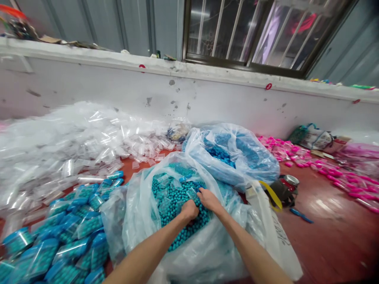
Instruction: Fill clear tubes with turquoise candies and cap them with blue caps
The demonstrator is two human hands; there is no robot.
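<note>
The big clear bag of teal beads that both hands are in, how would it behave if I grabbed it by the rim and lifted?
The clear bag looks thin and crumpled, so it would likely sag and might stretch. The teal beads are small and round, so they would probably shift and roll out through the open mouth. Filled that full, it is likely heavy.
</note>
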